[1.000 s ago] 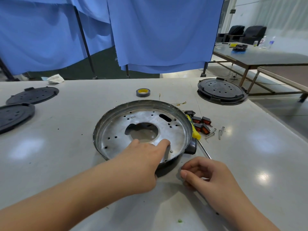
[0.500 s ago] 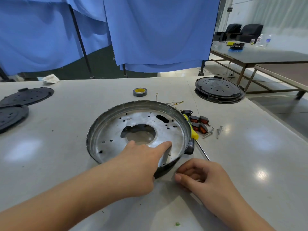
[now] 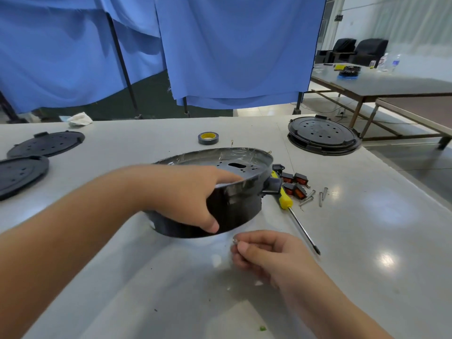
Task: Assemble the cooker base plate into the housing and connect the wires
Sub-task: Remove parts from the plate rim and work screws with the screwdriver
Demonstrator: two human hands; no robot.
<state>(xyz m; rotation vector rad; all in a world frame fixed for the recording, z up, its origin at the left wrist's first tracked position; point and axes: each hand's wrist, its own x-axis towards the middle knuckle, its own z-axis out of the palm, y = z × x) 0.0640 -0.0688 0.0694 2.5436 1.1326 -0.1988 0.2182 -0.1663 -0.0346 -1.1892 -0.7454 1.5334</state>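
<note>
Gleaming grey table [image 3: 367, 241], blue curtains [image 3: 232, 50]

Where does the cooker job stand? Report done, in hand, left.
Done: the metal plate sits inside the black housing. In hand: the left hand grips and tips the housing; the right hand pinches a small metal piece. Left: switches and screws lie loose on the table; no wires visibly connected.

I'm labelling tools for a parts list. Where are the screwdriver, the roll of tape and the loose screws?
screwdriver [image 3: 285, 200]: head view, on its yellow handle.
roll of tape [image 3: 208, 138]: head view, on its dark outer side.
loose screws [image 3: 308, 197]: head view, on one screw's shank.
</note>
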